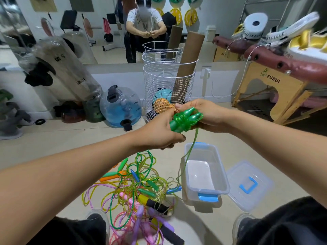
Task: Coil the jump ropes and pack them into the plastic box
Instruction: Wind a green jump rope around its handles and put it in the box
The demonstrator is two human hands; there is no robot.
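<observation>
green handles (184,119), bound with cord, half hide between my palms. my left hand (159,131) curls round their lower end; my right hand (200,114) pinches the top at 12 o'clock. loose green cord (192,147) trails down past the plastic box (206,191) at 5 o'clock, toward the tangled rope pile (139,190) on the floor.

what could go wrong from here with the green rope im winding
1. The green rope's loose tail hangs down over the open plastic box and seems to run into the tangled pile; pulling it in may snag or drag other ropes.
2. The wraps around the green handles are pinned only by the left hand and right hand; easing the grip could let them spring loose.
</observation>
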